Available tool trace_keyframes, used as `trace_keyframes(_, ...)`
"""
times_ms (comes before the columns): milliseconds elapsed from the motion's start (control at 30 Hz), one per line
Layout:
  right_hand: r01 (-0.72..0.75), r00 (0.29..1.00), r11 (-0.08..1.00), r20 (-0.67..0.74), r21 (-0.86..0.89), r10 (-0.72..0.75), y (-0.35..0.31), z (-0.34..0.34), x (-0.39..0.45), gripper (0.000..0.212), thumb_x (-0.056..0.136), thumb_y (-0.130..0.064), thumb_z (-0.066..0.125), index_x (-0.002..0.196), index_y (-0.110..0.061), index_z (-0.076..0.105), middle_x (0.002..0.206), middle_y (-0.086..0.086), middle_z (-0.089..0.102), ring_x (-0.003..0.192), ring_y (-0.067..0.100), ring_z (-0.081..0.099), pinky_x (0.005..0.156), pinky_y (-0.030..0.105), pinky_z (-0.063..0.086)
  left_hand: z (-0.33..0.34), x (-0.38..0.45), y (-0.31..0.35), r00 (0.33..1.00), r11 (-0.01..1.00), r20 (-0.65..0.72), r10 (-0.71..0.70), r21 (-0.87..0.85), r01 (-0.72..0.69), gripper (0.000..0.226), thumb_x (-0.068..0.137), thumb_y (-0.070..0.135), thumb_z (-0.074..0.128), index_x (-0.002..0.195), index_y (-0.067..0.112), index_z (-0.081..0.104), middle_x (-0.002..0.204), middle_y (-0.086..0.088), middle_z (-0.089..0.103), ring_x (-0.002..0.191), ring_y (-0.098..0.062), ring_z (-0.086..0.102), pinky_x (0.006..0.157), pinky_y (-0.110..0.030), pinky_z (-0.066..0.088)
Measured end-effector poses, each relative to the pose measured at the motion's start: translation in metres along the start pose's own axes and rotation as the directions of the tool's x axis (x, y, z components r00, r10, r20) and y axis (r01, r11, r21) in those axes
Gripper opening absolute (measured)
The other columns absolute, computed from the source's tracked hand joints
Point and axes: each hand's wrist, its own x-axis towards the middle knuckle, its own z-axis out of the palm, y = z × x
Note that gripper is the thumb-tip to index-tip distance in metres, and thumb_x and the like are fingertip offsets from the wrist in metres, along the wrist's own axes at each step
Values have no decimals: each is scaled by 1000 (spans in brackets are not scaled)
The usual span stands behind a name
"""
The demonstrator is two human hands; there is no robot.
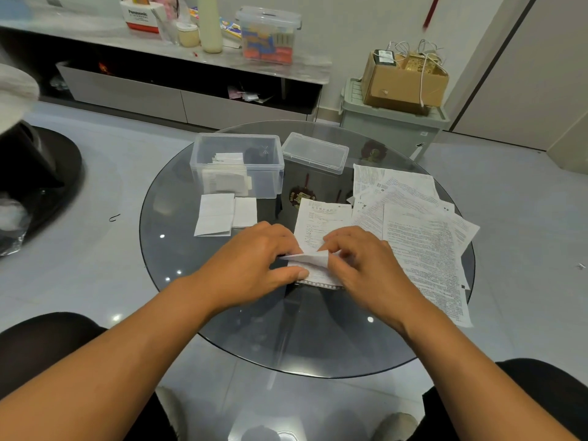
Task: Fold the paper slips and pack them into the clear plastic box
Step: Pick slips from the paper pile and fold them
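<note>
A paper slip (313,265) lies near the middle of the round glass tabletop (178,249), partly folded, with its upper flap lifted off the glass. The left hand (254,265) pinches the slip's left edge between curled fingers and thumb. The right hand (362,265) grips the right edge the same way, so the 2 hands sit close together with the slip between them.

At 12 o'clock from the slip, touching it, lies a printed sheet (321,221). At 11 o'clock, 2 folded slips (222,214) lie flat side by side on the tabletop. Just beyond them, also at 11 o'clock, stands the clear plastic box (267,173), open at the top, with several folded slips upright in its left half. Its clear lid (315,152) rests just beside it, at 12 o'clock from the hands.

From 1 to 3 o'clock a loose pile of printed sheets (423,237) spreads to the tabletop's rim.

Beyond the tabletop, at 1 o'clock, a cardboard box (404,81) sits on a pale green storage bin (391,128) on the floor. At 11 o'clock a low cabinet (152,97) carries a lidded container (269,36) and a cream bottle (210,23).
</note>
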Motion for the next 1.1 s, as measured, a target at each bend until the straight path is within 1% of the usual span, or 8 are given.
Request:
trace_keyframes(100, -31, 992, 998, 120, -49, 37, -1, -9, -1, 21, 98, -23, 56, 107, -39, 68, 124, -20, 55, 112, 5, 47, 108, 40, 34, -2, 0, 0, 1000, 1000, -15, -7, -15, 6, 12, 94, 48, 63, 92, 37, 66, 97, 18, 62, 92, -8, 55, 80, -40, 51)
trace_keyframes(233, -31, 963, 998, 268, 57, 14, -7, -15, -9, 32, 89, -37, 68, 119, -45, 59, 120, -26, 51, 108, -1, 46, 100, 32, 36, 0, 1, 4, 1000, 998, -14, 20, 63, -19, 27, 100, 48, 53, 97, 29, 71, 92, 14, 58, 85, -10, 52, 78, -39, 49)
trace_keyframes(300, -16, 988, 1000, 152, 8, 15, -9, -7, -7, 17, 90, -52, 66, 99, -37, 64, 104, -21, 57, 97, 2, 50, 92, 34, 39, 1, 1, 7, 999, 996, -27, 26, 83, -24, 33, 102, 49, 45, 96, 27, 70, 91, 11, 58, 85, -12, 52, 79, -38, 46)
trace_keyframes(400, -119, 993, 993, -2, 18, 119, -7, 4, 0, 27, 94, -50, 64, 80, -28, 65, 88, -14, 57, 84, 9, 55, 85, 42, 47, 3, 3, 11, 998, 994, -52, -38, 101, 43, 31, 102, 49, 45, 92, 26, 64, 90, 8, 55, 84, -13, 50, 82, -38, 45)
trace_keyframes(500, -197, 980, 980, -21, 31, 197, -5, 9, 4, 20, 90, -51, 69, 100, -34, 63, 103, -13, 56, 95, 11, 57, 92, 43, 49, 2, 6, 14, 989, 987, -80, -122, 99, 129, 21, 96, 47, 60, 109, 30, 60, 99, 12, 54, 91, -11, 51, 91, -37, 46)
trace_keyframes(667, -222, 975, 975, 26, -25, 222, -3, 7, 5, 24, 95, -43, 66, 116, -35, 60, 114, -7, 50, 108, 17, 54, 98, 41, 46, 1, 8, 13, 993, 983, 3, -122, 139, 120, 46, 95, 51, 59, 138, 36, 55, 130, 11, 51, 120, -13, 48, 101, -35, 36)
trace_keyframes(867, -169, 979, 986, 114, -13, 169, 3, -4, 6, 25, 96, -42, 64, 120, -38, 61, 114, -8, 50, 103, 14, 54, 97, 40, 48, 1, 11, 22, 969, 969, -10, -247, 16, 248, 31, 86, 55, 71, 109, 37, 60, 108, 15, 57, 97, -8, 51, 98, -35, 37)
trace_keyframes(1100, -95, 967, 995, 237, 16, 89, 4, -14, -1, 82, 72, -61, 84, 142, -45, 45, 132, -12, 45, 119, 12, 48, 104, 44, 46, -1, 7, 15, 879, 891, -144, -454, -104, 443, 16, 95, 36, 66, 87, 29, 52, 81, 11, 65, 83, -16, 59, 85, -37, 43)
